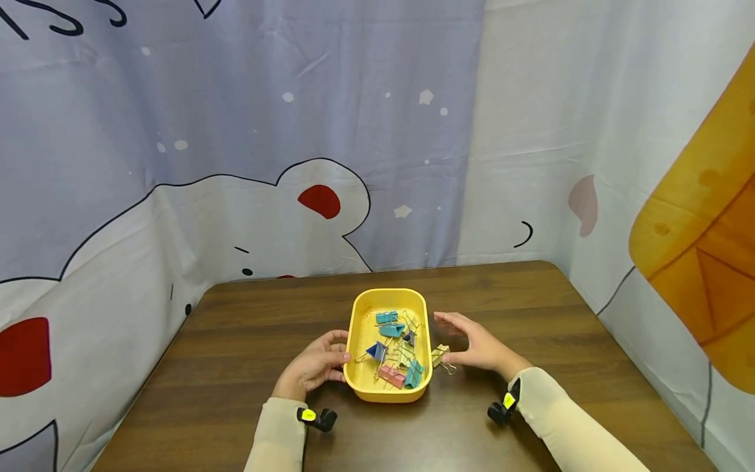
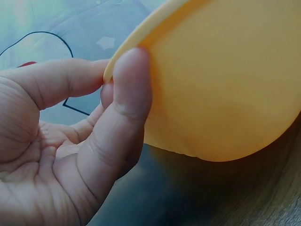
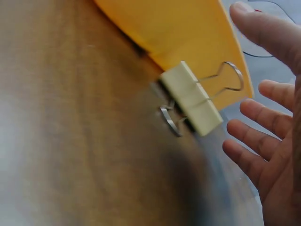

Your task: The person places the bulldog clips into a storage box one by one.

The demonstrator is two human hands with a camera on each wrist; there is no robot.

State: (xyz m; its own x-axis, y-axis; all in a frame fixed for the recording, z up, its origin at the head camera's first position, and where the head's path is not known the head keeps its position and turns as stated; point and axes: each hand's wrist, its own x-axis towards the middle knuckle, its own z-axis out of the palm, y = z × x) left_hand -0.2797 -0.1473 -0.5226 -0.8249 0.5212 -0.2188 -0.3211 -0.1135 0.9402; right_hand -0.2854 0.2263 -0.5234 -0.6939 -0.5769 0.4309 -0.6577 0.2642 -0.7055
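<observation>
My left hand [image 1: 317,362] pinches the left rim of a yellow plastic tray [image 1: 388,397]. The left wrist view has the thumb [image 2: 134,84] and fingers on either side of that rim. Inside the tray lie several binder clips: teal [image 1: 414,374], blue [image 1: 377,351], pink [image 1: 392,376] and pale yellow. Just outside the tray's right wall is a pale yellow binder clip [image 3: 192,98], its wire handles spread. My right hand [image 1: 482,345] is beside that clip, fingers apart and nothing held between them; the clip stands clear of the fingers in the right wrist view.
A brown wood-grain table [image 1: 248,341] lies under the tray and both hands. Behind it and at the sides hangs a printed curtain [image 1: 377,131] with cartoon figures. Each wrist wears a small black camera [image 1: 501,408].
</observation>
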